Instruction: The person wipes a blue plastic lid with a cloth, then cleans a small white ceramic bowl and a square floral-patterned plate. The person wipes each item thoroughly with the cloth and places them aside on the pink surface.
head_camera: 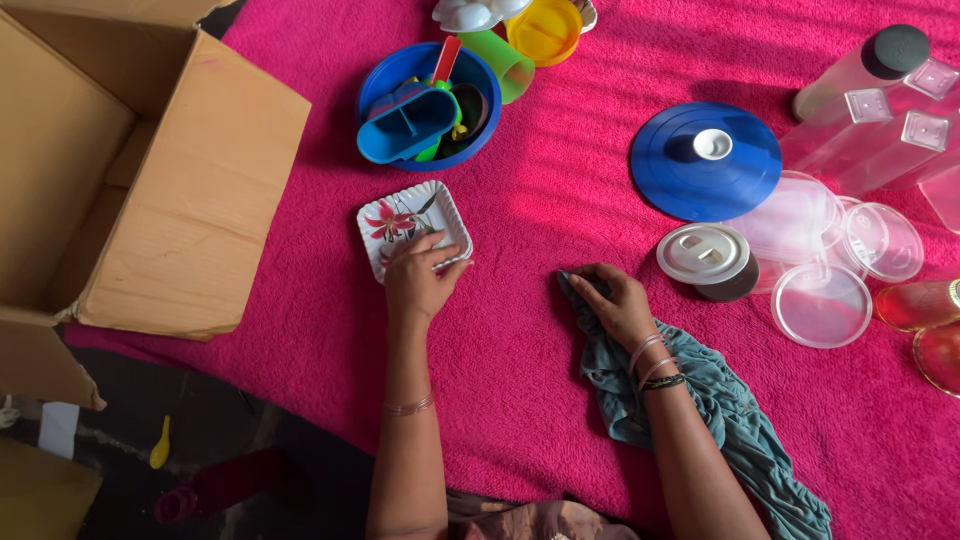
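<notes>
A: Status of each grip, near to far?

B: Right hand (618,305) is closed on the teal cloth (715,420), pressed to the pink towel (520,370). Left hand (420,280) pinches the near rim of the square floral dish (412,226).

A: Failure risk?

B: Probable: the dish tips or slips, since only its edge is held; the blue bowl (428,105) of plastic items lies just beyond.

Counts, placed from large blue lid (706,160):

- One square flowered dish (412,226), well left.
- One blue bowl (428,104), filled with plastic pieces, left and above.
- One green cup (501,62), one yellow lid (543,30), upper left.
- One cardboard box (130,170), far left.
- One teal cloth (700,400), below.
- One grey-lidded jar (708,260), just below.
- Three clear round lids (822,305), lower right.
- Three clear square-capped bottles (860,130), one black-capped bottle (865,65), right.
</notes>
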